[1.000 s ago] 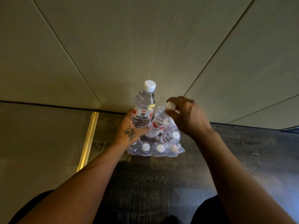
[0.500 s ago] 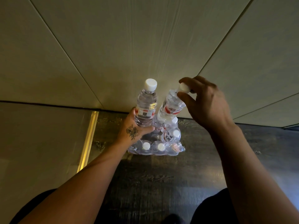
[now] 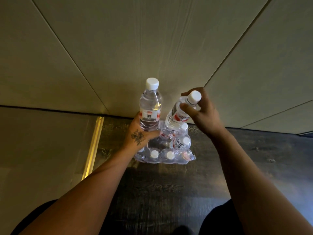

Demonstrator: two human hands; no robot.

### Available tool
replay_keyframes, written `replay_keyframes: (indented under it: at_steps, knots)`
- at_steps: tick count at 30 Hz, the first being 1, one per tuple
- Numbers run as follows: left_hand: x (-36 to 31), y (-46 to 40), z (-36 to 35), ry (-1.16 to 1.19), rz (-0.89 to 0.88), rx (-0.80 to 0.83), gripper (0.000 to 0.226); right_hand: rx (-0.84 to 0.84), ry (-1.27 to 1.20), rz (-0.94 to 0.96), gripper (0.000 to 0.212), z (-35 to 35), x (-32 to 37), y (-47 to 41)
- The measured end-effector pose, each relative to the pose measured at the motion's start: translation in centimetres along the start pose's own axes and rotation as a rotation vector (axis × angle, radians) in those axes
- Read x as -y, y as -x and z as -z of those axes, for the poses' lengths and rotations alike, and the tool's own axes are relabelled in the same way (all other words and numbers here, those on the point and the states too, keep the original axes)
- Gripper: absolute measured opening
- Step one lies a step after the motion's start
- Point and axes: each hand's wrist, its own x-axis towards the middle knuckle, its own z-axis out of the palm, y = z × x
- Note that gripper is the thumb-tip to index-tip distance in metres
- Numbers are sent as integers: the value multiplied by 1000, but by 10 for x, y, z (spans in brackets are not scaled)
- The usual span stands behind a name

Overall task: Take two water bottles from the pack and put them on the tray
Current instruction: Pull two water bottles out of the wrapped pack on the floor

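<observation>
Both bottles are in hand, held over the pack (image 3: 165, 150), which sits on the dark floor (image 3: 169, 192) against the pale wall (image 3: 152, 48). The left hand (image 3: 140, 133) is wrapped round the lower body of the first bottle (image 3: 150, 107): upright, clear of the pack, just above its left rear corner. The right hand (image 3: 201, 112) pinches the second bottle (image 3: 177, 114) at the neck under the white cap; it is tilted, cap leaning right, base right at the torn plastic wrap at the rear of the pack. Cannot tell whether that base is fully free of the film. Both bottles look full and sealed, so probably moderately heavy for their size, with weight low in the body. The walls are thin clear plastic, likely to flex under a hard squeeze, and smooth, so slippery if wet; the label band and ribbed lower section should give better grip. The neck pinch is fine for pulling out, but weak for carrying: the bottle may swing or slip. A body grip like the left hand's looks safer for transport. The loose wrap could snag the base or drag neighbouring bottles. No tray is visible anywhere near the pack, so the placing step is not yet started.
</observation>
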Motion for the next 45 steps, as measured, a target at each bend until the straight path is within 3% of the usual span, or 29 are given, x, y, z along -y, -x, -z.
replay_keyframes:
  at_steps: [7, 15, 21, 28, 31, 35, 38, 41, 45]
  knots:
    - [0, 1, 2, -7, -5, -13, 83, 56, -253, -184, 83, -17, -24, -9]
    - [-3, 6, 3, -5, -5, -18, 84, 158, -133, -152, 52, -46, -55, -9]
    - [-6, 11, 7, -52, 2, -15, 80, 106, -95, -212, 69, -60, -67, -3]
    - [-27, 33, 18, -22, 23, 56, 71, 121, -75, -268, 76, -48, -46, 15]
    - [-50, 47, 30, -1, 44, 91, 88, 147, -91, -288, 75, -33, -26, 30]
    - [-67, 69, 45, 20, 57, 101, 74, 160, -208, -331, 68, -20, 2, 60]
    - [-74, 92, 54, 55, 73, 86, 83, 164, -335, -345, 81, -14, 18, 87]
    - [-79, 115, 60, 105, 69, 66, 69, 151, -468, -391, 90, -13, 27, 109]
    - [-83, 132, 55, 162, 127, 27, 86, 114, -544, -413, 80, -20, 34, 122]
